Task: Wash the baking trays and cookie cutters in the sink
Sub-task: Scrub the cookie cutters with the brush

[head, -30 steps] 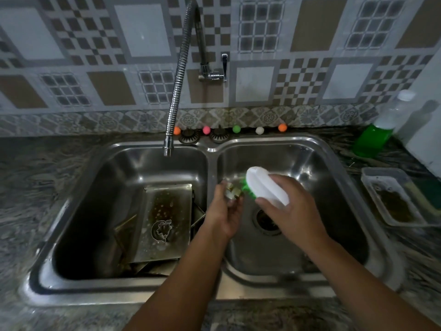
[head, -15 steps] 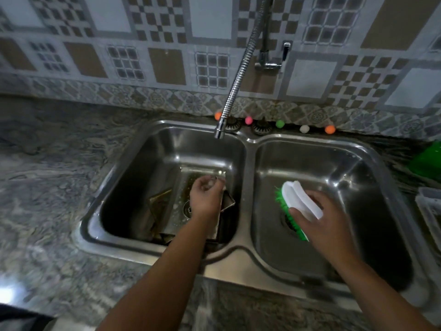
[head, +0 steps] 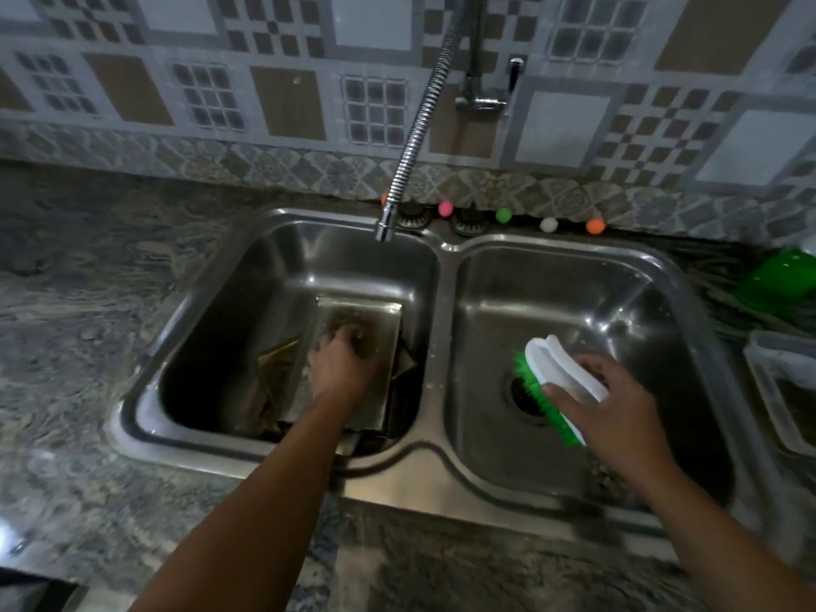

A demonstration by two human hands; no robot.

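At frame centre the left hand (head: 342,364) is curled down on the stacked trays (head: 384,320) in the left basin, grip contents untold; the brush (head: 558,373) is clasped by the right hand (head: 618,404); stiff, slick, sharp-rimmed metal, best taken at an edge.

The wall (head: 282,103) behind is tiled in a patchwork of brown, white and grey squares, some checkered, some gridded like small windows, with a floral border strip (head: 273,167) along its foot. Below runs a dark marbled stone desk (head: 75,311), veined in grey and cream. Light is dim and cool; a bright glare spot (head: 6,534) sits on the stone at the lower left edge.
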